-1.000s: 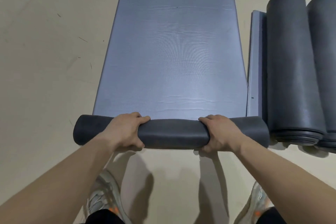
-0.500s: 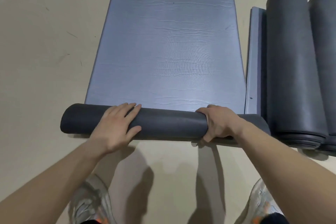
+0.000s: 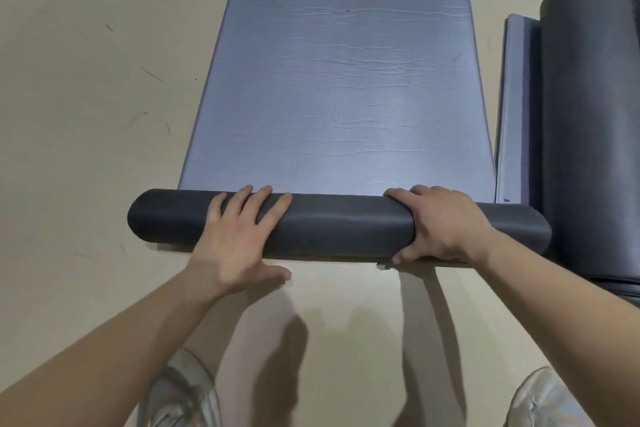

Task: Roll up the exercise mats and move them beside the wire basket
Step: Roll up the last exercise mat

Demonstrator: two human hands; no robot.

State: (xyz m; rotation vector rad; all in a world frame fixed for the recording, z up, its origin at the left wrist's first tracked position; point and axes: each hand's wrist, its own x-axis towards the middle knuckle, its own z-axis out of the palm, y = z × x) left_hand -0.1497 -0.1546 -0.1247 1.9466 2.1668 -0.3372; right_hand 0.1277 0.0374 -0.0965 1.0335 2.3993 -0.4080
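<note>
Left hand (image 3: 239, 239) now presses flat on the mat roll (image 3: 339, 227) — right hand (image 3: 440, 222) still grips it.

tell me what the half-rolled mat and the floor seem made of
Mat: probably soft foam or rubber, blue-grey with slight sheen on top, matte dark grey underneath; fine creases and the smooth roll suggest it. Floor: hard, matte beige, maybe vinyl or painted concrete; only scuffs show.

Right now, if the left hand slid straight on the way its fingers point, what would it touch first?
The left hand lies on the dark grey rolled mat end; just beyond, probably the flat blue-grey mat surface.
</note>
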